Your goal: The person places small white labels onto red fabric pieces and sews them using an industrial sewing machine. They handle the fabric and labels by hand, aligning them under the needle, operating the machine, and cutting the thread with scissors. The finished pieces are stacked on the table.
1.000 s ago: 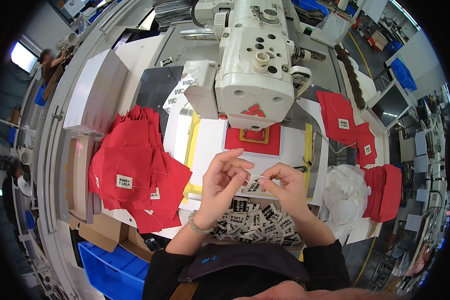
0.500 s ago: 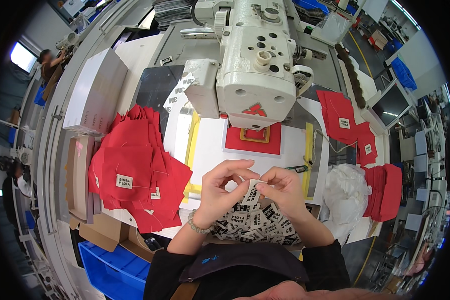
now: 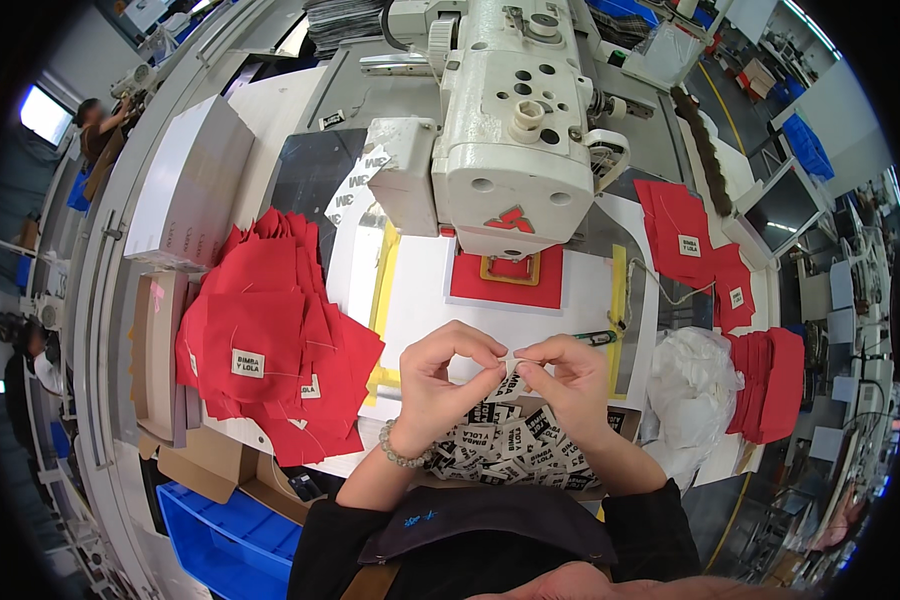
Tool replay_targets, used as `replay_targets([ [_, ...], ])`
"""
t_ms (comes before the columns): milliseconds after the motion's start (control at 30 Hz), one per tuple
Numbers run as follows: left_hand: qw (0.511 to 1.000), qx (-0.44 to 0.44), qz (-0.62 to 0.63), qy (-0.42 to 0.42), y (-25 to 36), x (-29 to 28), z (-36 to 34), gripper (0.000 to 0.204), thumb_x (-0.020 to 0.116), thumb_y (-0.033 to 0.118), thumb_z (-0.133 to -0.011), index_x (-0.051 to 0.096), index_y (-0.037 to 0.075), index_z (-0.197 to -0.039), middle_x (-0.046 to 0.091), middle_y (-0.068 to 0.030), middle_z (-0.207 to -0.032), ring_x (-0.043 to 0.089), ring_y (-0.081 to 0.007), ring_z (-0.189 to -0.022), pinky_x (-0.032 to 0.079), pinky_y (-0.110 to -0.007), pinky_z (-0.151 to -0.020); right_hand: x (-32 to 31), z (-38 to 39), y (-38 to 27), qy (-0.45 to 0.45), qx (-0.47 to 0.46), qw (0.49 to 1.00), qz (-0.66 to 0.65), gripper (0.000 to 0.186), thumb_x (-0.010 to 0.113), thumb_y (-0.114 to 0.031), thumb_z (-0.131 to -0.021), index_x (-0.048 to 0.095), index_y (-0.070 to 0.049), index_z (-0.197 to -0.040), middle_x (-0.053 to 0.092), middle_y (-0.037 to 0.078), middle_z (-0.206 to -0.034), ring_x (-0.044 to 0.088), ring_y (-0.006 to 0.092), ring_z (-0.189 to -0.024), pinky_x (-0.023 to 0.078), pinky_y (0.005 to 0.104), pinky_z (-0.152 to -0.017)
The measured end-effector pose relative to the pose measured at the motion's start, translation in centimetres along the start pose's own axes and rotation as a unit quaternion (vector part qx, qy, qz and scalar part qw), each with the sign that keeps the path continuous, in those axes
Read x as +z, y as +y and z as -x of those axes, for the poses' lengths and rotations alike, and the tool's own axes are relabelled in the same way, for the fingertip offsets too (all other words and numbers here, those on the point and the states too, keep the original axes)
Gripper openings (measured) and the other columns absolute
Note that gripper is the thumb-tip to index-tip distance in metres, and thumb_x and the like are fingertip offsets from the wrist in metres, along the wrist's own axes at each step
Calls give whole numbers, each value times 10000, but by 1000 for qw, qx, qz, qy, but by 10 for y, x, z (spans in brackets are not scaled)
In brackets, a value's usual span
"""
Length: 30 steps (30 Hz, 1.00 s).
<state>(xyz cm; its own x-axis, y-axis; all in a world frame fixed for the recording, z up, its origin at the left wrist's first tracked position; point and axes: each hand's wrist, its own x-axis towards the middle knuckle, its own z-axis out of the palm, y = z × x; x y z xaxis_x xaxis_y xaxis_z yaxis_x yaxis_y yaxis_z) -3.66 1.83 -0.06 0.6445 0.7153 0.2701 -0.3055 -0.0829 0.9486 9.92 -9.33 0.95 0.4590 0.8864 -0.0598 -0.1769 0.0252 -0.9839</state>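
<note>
Between my two hands is a small white fabric label (image 3: 510, 380) with dark lettering. My left hand (image 3: 448, 375), a bead bracelet at its wrist, pinches one edge of it; my right hand (image 3: 568, 385) pinches the other. Right below them lies a heap of loose black and white labels (image 3: 505, 445) in a box. Ahead of my hands, a red fabric piece (image 3: 540, 290) lies flat under the head of a white sewing machine (image 3: 515, 180), with a yellowish frame (image 3: 510, 270) on it. A small green-handled tool (image 3: 597, 338) rests just beyond my right hand.
At left spreads a pile of red pieces (image 3: 270, 340) bearing sewn labels, beside a tall white box (image 3: 190, 185). On the right are more red pieces (image 3: 680, 235), a crumpled clear plastic bag (image 3: 690, 395) and a red stack (image 3: 770, 385). A blue crate (image 3: 230, 540) stands low at left.
The fingers of both hands have shifted on the label; my left fingers have closed in and now pinch its upper edge. The label has turned slightly. Everything on the table stays put.
</note>
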Motion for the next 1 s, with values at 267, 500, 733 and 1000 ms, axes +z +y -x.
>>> replay_targets([
  [267,1000,1,0,-3,4,3,0,96,714,-36,-733,702,-16,-827,701,-125,-904,658,-167,-814,509,-273,-743,2,0,-1,10,-97,992,78,130,741,-14,-788,722,-51,-910,684,6,-780,515,77,-745,314,277,-772],
  [500,1000,8,20,10,4,9,0,97,700,-81,-737,688,-24,-814,691,-151,-866,648,-178,-802,502,-268,-721,3,4,1,20,-69,997,27,125,727,13,-791,711,-35,-905,678,6,-774,541,72,-735,320,272,-784],
  [733,998,16,51,33,4,13,0,83,699,-87,-737,661,-16,-759,689,-143,-838,641,-164,-777,499,-264,-684,5,6,2,11,-20,999,-47,107,709,40,-805,690,-8,-899,672,41,-817,564,76,-744,410,232,-729],
  [1000,997,-2,68,43,5,15,1,116,689,-95,-742,622,-2,-727,691,-132,-807,637,-141,-714,492,-242,-655,4,6,2,0,1,994,-107,67,689,40,-829,656,13,-881,666,56,-831,593,78,-774,455,223,-721],
])
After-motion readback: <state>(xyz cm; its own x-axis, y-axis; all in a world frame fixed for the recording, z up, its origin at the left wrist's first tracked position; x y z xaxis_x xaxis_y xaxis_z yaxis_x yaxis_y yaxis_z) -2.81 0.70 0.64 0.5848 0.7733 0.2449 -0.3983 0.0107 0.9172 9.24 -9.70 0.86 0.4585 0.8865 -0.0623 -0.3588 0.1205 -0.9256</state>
